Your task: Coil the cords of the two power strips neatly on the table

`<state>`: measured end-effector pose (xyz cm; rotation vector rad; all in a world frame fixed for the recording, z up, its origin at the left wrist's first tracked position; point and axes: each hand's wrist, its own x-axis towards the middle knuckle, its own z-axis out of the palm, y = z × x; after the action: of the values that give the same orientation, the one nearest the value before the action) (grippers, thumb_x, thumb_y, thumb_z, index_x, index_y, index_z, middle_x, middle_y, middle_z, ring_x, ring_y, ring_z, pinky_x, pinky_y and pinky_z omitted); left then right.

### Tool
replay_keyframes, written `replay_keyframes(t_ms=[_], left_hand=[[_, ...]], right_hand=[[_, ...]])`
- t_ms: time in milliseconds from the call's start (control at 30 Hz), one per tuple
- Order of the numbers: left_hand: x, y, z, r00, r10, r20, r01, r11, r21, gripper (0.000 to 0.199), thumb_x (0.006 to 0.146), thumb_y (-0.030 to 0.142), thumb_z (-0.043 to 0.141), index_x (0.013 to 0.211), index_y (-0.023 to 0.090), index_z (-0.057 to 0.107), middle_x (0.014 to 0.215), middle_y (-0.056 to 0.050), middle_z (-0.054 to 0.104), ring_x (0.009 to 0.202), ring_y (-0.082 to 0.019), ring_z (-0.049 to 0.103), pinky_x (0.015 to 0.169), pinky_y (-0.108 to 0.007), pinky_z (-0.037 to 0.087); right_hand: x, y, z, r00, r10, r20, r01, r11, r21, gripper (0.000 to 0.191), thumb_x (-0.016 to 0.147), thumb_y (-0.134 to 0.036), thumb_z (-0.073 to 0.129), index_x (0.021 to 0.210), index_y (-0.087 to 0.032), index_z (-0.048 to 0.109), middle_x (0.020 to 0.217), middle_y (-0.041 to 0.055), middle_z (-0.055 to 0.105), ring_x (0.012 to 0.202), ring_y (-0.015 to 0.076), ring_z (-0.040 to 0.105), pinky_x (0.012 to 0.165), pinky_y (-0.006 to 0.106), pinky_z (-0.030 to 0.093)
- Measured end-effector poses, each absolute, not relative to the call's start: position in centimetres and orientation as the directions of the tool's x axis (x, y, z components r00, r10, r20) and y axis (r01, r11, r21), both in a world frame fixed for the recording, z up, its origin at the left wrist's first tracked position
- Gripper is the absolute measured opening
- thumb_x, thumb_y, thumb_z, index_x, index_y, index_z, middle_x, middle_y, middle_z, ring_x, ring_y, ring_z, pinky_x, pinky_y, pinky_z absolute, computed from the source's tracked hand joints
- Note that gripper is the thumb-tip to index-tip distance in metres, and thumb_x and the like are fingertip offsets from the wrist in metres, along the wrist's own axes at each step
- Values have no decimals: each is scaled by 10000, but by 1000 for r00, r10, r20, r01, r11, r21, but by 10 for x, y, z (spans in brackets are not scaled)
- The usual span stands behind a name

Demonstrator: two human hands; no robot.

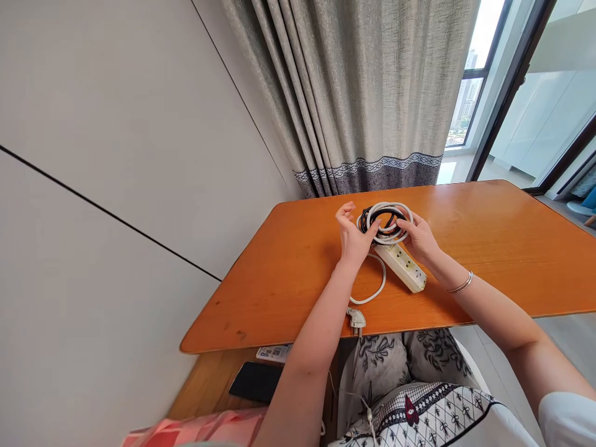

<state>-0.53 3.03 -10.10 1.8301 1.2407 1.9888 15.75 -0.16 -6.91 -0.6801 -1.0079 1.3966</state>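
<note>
A coiled bundle of white cable [386, 239] and black cable [378, 214] is held up over the wooden table. My left hand [354, 234] pinches its left side between the thumb and fingers, with some fingers raised. On the right side of the coil, my right hand [418, 234] grips the loops with thumb and fingers. Just below the coil, a white power strip [404, 267] lies at a slant on the table. Its white plug [357, 319] rests at the table's front edge, and a loose loop of white cable curves between the plug and the coil.
The orange wooden table [279, 273] reaches from the wall to the right. Behind it hangs a grey curtain [372, 87]. Below the front edge are a black phone [256, 381], a white remote-like object [274, 353] and pink fabric [200, 428].
</note>
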Motion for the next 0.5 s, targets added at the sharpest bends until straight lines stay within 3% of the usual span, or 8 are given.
replay_keyframes(t_ms=[100, 233, 400, 500], left_hand=[[-9, 25, -99, -103, 480, 871, 560, -696, 450, 487, 869, 620, 662, 1098, 195, 600, 1425, -195, 493, 1389, -323, 468, 1151, -500, 374], [-10, 18, -91, 189, 448, 874, 562, -779, 278, 507, 951, 647, 496, 927, 195, 726, 1397, -160, 563, 1353, -316, 494, 1148, -497, 382], [-7, 11, -82, 285, 529, 799, 561, -768, 309, 384, 952, 518, 575, 810, 191, 719, 1420, -144, 580, 1342, -317, 494, 1143, -530, 395], [-8, 8, -80, 266, 560, 785, 506, -774, 381, 389, 959, 510, 568, 778, 187, 688, 1412, -145, 587, 1319, -303, 520, 1128, -516, 422]], right_hand=[[153, -3, -68, -66, 984, 163, -473, 113, -874, 581, 601, -405, 861, 1093, -260, 586, 794, -45, 718, 704, 153, 677, 726, 303, 579], [151, -4, -65, -19, 983, 182, -486, 150, -861, 599, 590, -404, 882, 1060, -265, 537, 789, -51, 714, 690, 147, 674, 693, 283, 564], [154, -4, -65, -15, 960, 280, -369, 255, -894, 561, 636, -460, 873, 1045, -275, 536, 767, -45, 702, 661, 150, 657, 636, 266, 533], [159, 1, -69, 12, 908, 419, -181, 414, -892, 486, 733, -511, 805, 1106, -281, 595, 821, -13, 685, 739, 176, 649, 747, 324, 556]])
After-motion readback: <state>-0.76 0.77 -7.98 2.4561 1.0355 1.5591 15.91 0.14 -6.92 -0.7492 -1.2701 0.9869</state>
